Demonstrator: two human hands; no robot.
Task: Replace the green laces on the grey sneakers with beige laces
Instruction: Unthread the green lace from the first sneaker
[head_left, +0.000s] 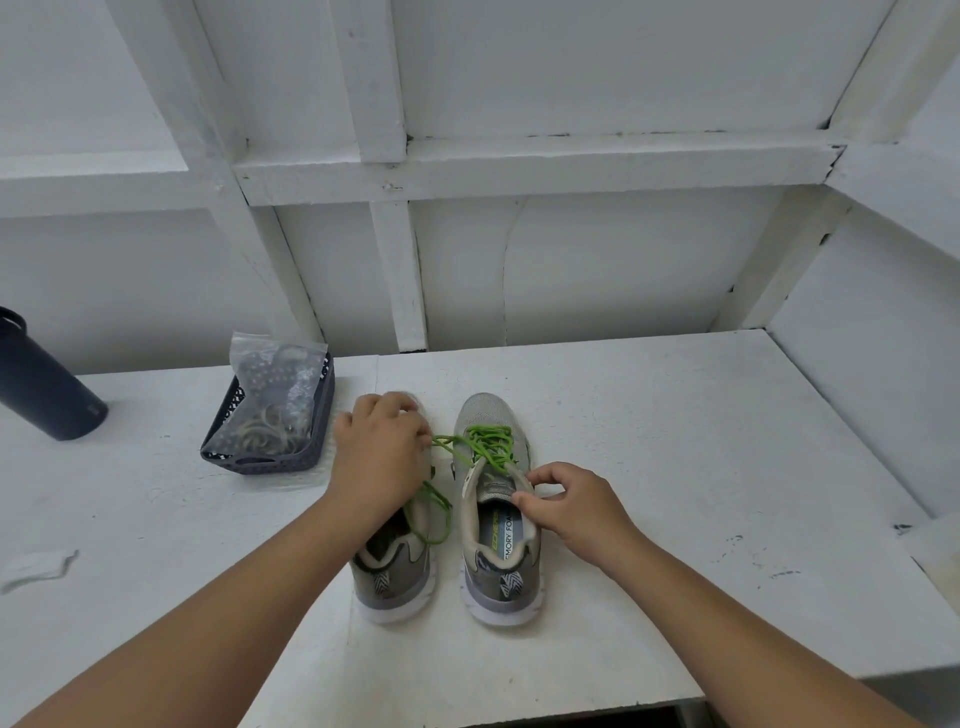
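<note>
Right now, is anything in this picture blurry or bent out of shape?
In the head view, the wide lens bows the white beams and stretches both forearms toward the corners; the left hand is smeared with motion blur, while the right hand and green laces look sharper; the light is soft and even, with faint shadows and no glare.

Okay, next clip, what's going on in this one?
A person is unlacing a pair of grey sneakers on a white shelf. The left hand pulls a green lace out of the right sneaker, whose tongue the right hand pinches. The left sneaker still carries its lace. A dark basket holds a bag of laces.
</note>
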